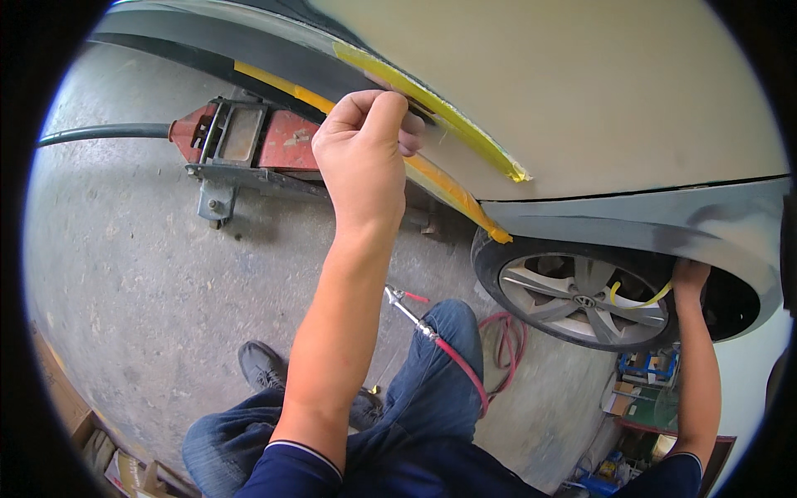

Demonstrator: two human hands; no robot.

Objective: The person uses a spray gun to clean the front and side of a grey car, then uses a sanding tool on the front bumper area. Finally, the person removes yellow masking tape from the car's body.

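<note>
My left hand (pixel 363 153) is raised in front of the car's lower door edge. Its thumb and fingers are pinched together, and whatever they hold is hidden. Just beyond it, a yellow masking tape strip (pixel 465 133) runs along the lower door panel. Behind the wrist, an orange-yellow tape strip (pixel 444 184) follows the sill. Off to the right, my right hand (pixel 691 278) is at the wheel arch, by the top of the tyre, with its fingers mostly hidden. From it a narrow curled strip of yellow tape (pixel 643 304) hangs in front of the wheel (pixel 585 300).
A red floor jack (pixel 286 141) stands under the car at left, its handle pointing left. A red air hose (pixel 457 361) with a metal nozzle lies across my knee and coils on the concrete floor (pixel 149 282). Boxes (pixel 62 382) sit lower left; shelves with supplies (pixel 647 398) stand lower right.
</note>
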